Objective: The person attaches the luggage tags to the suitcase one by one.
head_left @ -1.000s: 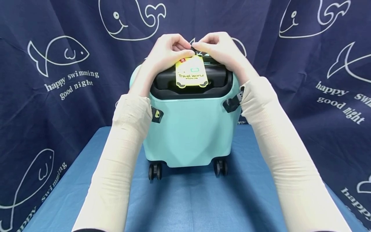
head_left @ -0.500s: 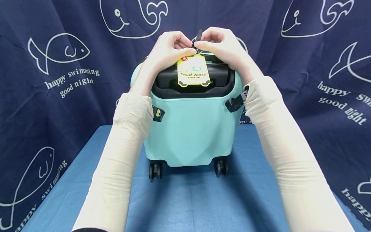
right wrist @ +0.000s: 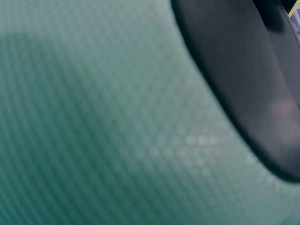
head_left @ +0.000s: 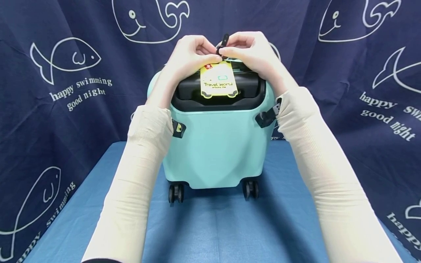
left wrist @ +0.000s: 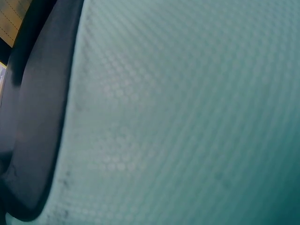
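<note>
A mint-green suitcase (head_left: 215, 146) stands upright on its black wheels in the head view. From its top hangs a yellow luggage tag (head_left: 218, 81) printed "Travel World", in front of the black handle recess (head_left: 189, 89). My left hand (head_left: 194, 54) pinches the tag's black strap (head_left: 225, 39) low down, thumb just over the tag's upper edge. On the other side my right hand (head_left: 251, 51) pinches the same strap, whose free end sticks up between the two hands. Both wrist views show mostly the suitcase's textured shell (left wrist: 178, 112) and black recess trim (right wrist: 234, 70), with neither hand visible.
A blue cloth covers the table (head_left: 210, 226) under the suitcase. Behind and at both sides hangs a dark blue curtain (head_left: 98, 120) with white whale and fish drawings. Small black wrist cameras (head_left: 266, 117) sit close to the suitcase front.
The strap's free end has come up and now stands above the fingers. Both hands rose slightly, the right one more, and shifted a little; the tag still hangs in front of the recess.
</note>
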Demonstrator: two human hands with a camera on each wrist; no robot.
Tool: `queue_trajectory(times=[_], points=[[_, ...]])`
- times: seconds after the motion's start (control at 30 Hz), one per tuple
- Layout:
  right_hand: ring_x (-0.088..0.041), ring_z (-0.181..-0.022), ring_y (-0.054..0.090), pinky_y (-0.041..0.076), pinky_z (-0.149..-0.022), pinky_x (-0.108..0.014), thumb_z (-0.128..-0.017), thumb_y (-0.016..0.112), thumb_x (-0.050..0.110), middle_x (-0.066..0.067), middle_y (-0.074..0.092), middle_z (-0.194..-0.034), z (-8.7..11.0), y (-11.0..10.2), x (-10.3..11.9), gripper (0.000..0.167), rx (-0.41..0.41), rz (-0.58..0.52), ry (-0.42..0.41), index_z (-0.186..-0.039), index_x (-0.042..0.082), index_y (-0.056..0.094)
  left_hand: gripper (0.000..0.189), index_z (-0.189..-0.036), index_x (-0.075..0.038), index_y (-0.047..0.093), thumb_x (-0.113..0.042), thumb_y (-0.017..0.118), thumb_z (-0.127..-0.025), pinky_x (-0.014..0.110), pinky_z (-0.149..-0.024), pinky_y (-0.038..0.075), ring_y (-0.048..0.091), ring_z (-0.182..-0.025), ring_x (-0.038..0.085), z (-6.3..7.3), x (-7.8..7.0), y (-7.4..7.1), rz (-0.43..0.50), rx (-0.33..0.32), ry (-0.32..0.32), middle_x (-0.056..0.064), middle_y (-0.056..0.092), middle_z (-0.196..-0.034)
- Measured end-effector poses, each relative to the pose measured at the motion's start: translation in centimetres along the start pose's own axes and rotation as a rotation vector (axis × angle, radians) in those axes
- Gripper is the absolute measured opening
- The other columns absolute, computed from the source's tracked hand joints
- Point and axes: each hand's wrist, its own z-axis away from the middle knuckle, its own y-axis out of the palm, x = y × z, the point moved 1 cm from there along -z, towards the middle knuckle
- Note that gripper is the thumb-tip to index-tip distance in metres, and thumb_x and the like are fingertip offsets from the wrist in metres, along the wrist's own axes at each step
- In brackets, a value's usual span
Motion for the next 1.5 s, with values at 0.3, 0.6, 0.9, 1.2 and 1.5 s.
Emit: queue_trajectory(times=[0.3,0.6,0.9,1.2,1.5], points=[[-0.012,-0.07,0.055,0.039,-0.067,-0.022,-0.083,0.071,0.02,0.001,0.066,-0.075,0.1,0.0,0.2,0.011,0.003,0.003,0.006,-0.082,0.01,0.066,0.031,-0.098,-0.01,0.066,-0.033,0.074,-0.079,0.016,-0.077,0.045,0.061,-0.079,0.006,0.1,-0.2,0.0,-0.033,-0.01,-0.021,-0.001,0.066,-0.091],[-0.013,-0.071,0.051,0.038,-0.068,-0.022,-0.086,0.068,0.026,0.005,0.062,-0.073,0.3,0.2,0.3,0.014,0.013,0.078,0.023,-0.085,0.012,0.068,0.032,-0.1,-0.01,0.065,-0.033,0.074,-0.08,0.016,-0.078,0.045,0.062,-0.08,0.005,0.4,-0.2,-0.1,-0.045,-0.014,-0.025,0.0,0.067,-0.093],[-0.015,-0.071,0.051,0.037,-0.067,-0.024,-0.087,0.066,0.025,0.004,0.061,-0.071,0.2,0.8,0.3,0.014,0.048,0.058,0.001,-0.085,0.011,0.066,0.033,-0.098,-0.009,0.065,-0.037,0.07,-0.082,0.015,-0.076,0.046,0.061,-0.077,0.005,1.1,0.0,-0.5,-0.172,-0.032,0.032,0.001,0.067,-0.094],[-0.014,-0.072,0.052,0.038,-0.07,-0.022,-0.086,0.067,0.029,0.005,0.061,-0.071,0.0,1.0,0.3,0.018,0.039,0.134,0.029,-0.086,0.011,0.067,0.024,-0.099,-0.005,0.066,-0.027,0.06,-0.091,0.021,-0.088,0.046,0.061,-0.093,0.013,3.7,-1.0,-1.6,-0.284,-0.051,0.206,0.006,0.066,-0.098],[-0.009,-0.067,0.049,0.036,-0.067,-0.021,-0.086,0.067,0.031,0.011,0.058,-0.064,-0.4,0.0,0.0,0.017,-0.003,0.206,0.076,-0.084,0.013,0.067,0.016,-0.092,-0.001,0.07,-0.015,0.062,-0.09,0.025,-0.087,0.047,0.06,-0.09,0.017,6.6,-1.1,-1.1,-0.159,-0.177,0.593,0.01,0.067,-0.091]])
